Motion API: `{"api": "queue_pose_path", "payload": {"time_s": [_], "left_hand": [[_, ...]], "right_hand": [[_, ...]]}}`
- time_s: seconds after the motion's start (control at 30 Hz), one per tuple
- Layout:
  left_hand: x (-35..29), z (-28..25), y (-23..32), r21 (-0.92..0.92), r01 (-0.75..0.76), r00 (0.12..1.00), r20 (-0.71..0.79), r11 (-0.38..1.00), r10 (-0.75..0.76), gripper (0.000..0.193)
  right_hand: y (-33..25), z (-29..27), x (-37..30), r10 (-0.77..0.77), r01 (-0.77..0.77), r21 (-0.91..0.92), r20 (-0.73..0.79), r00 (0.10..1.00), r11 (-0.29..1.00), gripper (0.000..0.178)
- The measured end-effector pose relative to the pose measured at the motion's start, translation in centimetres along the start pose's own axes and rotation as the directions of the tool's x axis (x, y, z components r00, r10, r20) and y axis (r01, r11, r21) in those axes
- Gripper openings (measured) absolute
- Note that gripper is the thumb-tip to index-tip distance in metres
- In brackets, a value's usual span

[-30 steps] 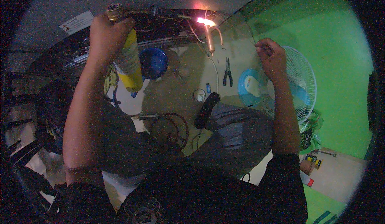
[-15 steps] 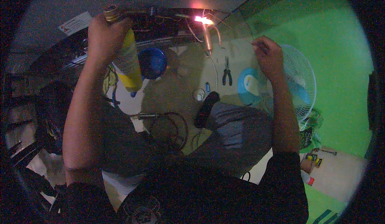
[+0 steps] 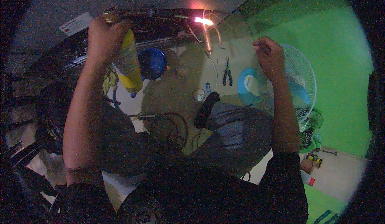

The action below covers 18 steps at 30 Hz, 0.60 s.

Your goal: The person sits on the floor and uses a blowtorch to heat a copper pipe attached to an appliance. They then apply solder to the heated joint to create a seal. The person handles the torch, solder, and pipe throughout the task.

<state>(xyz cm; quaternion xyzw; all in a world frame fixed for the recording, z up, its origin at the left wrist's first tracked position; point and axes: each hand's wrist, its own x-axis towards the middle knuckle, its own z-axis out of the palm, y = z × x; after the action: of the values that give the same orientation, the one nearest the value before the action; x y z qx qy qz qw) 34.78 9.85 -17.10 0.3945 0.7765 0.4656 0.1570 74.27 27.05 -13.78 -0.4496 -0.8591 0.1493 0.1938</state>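
Note:
My left hand point(image 3: 106, 37) is closed round the top of a gas torch with a yellow cylinder point(image 3: 130, 67) hanging below it. The torch's thin tube point(image 3: 174, 15) runs right to a bright flame point(image 3: 203, 21). That flame plays on the upper end of a copper filter drier point(image 3: 207, 38), a fat cylinder with thin copper tubes joined to it. Off to the right, my right hand point(image 3: 270, 55) pinches a thin rod point(image 3: 244, 28), which slants up and left toward the flame. The glare hides whether the rod's tip touches the copper.
Pliers point(image 3: 227, 73), a blue bowl point(image 3: 153, 63) and a tape roll point(image 3: 199, 95) lie on the floor. A caged fan point(image 3: 306, 77) with a light-blue base point(image 3: 246, 85) stands under my right forearm. A hand tool with a dark hose point(image 3: 148, 116) lies between my legs. A green wall rises at right.
My right hand has shifted very slightly to the right. My left hand holds the torch almost still, and the flame stays on the copper's upper end.

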Motion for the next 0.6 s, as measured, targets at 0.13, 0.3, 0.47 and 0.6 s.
{"api": "queue_pose_path", "payload": {"time_s": [0.13,0.3,0.47,0.6], "left_hand": [[-0.5,-0.1,0.5,0.054,-0.021,1.0,-0.012,0.998,0.021,0.025],[-0.7,0.0,0.5,-0.005,0.003,1.0,-0.027,1.0,-0.003,0.023],[-0.4,0.0,-0.2,-0.082,-0.034,0.999,0.002,0.996,0.034,0.02],[-0.3,0.1,-0.5,-0.086,0.005,1.0,0.006,0.996,-0.005,0.02]], "right_hand": [[-0.2,0.1,0.1,0.01,-0.009,-0.024,0.019,1.0,1.0,0.009],[-0.1,0.2,0.1,-0.012,0.014,-0.039,0.031,0.999,0.999,0.01],[-0.2,0.4,0.1,-0.009,0.009,-0.016,0.028,1.0,1.0,0.01],[-0.3,0.5,0.2,0.007,-0.006,-0.05,0.022,1.0,0.999,0.01]]}}
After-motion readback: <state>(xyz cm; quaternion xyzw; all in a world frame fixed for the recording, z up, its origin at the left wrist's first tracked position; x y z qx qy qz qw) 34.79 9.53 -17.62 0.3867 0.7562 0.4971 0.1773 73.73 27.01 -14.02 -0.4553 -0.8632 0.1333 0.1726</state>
